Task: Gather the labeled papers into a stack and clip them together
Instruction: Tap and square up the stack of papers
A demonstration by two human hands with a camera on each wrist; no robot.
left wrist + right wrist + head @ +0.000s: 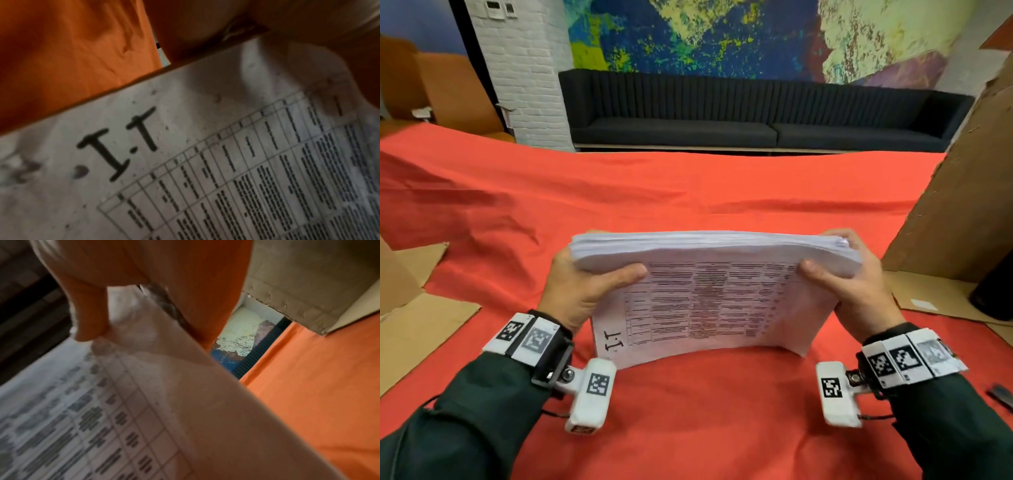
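A thick stack of white papers (pixel 705 301) stands on its lower edge on the red cloth (pixel 688 428), with the top leaning away from me. The front sheet carries a printed table and a handwritten label "1.1" (pixel 613 339) at the lower left, upside down. My left hand (pixel 592 284) grips the stack's left side near the top, thumb on the front sheet and fingers behind. My right hand (pixel 839 281) grips the right side the same way. The left wrist view shows the label (pixel 123 146) close up. The right wrist view shows my thumb (pixel 88 313) pressed on the sheet (pixel 164 402).
Flat cardboard (pixel 414 308) lies at the left. A tall cardboard panel (pixel 962 171) stands at the right, with a dark round object (pixel 996 291) by it. A small dark item (pixel 1001 394) lies on the cloth at the right edge. A dark sofa (pixel 722 113) lies beyond the table.
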